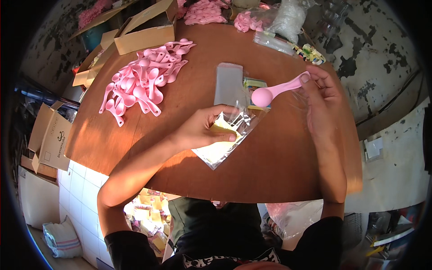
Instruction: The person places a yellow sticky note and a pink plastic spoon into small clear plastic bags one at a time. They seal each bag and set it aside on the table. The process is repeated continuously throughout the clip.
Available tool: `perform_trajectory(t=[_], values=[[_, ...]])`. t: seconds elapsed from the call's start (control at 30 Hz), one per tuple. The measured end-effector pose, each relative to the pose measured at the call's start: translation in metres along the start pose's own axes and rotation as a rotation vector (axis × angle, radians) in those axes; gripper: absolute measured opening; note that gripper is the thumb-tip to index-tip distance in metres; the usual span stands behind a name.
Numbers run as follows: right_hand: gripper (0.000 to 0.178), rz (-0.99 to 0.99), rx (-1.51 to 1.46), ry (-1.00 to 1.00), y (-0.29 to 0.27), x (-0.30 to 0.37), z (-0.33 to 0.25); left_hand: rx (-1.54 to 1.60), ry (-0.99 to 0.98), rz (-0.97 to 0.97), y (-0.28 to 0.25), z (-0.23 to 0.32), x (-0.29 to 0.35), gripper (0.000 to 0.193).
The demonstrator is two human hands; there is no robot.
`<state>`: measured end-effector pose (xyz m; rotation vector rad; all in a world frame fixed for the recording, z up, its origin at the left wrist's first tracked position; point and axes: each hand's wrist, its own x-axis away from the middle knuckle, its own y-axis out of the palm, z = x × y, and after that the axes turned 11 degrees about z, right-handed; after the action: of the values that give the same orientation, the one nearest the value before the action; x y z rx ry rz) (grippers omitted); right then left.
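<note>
My left hand (216,128) is closed on a clear plastic bag (212,161), thumb on top, over the near middle of the table. A pale yellow card (221,122) shows at the bag, washed out by glare; I cannot tell whether it lies fully inside. To the right, my right hand (320,96) pinches the handle end of a pink measuring spoon (263,96). Its round bowl points left, just beyond the bag. Beneath and behind the spoon are a flat stack of clear bags (228,83) and a small stack of printed cards (255,83).
A heap of pink spoons (144,83) covers the table's far left. Cardboard boxes (146,33) stand behind it, with another box (51,135) beyond the left edge. Bagged pink pieces (247,21) and clear plastic packs (274,42) line the far edge. Packed yellow pieces (153,209) lie below the table.
</note>
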<state>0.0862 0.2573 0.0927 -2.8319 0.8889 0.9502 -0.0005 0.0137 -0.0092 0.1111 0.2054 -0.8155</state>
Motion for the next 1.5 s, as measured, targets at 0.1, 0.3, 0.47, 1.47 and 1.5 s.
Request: perform_trajectory(t=[0.1, 0.3, 0.47, 1.47, 1.5], values=[[0.023, -0.022, 0.072, -0.050, -0.002, 0.003, 0.005, -0.018, -0.032, -0.043, 0.004, 0.005, 0.002, 0.058], [0.023, -0.098, 0.095, 0.088, 0.001, 0.012, 0.011, -0.045, -0.058, -0.058, 0.004, 0.008, 0.004, 0.058], [0.022, -0.137, 0.068, 0.109, 0.010, 0.023, 0.017, -0.018, 0.052, -0.051, 0.007, 0.011, 0.007, 0.057], [0.011, -0.464, 0.390, -0.328, 0.070, 0.010, -0.038, -0.247, 0.477, 0.377, -0.011, 0.016, 0.005, 0.073], [0.011, -0.464, 0.334, -0.281, 0.069, 0.013, -0.036, -0.036, 0.477, 0.271, -0.011, 0.018, 0.003, 0.068]])
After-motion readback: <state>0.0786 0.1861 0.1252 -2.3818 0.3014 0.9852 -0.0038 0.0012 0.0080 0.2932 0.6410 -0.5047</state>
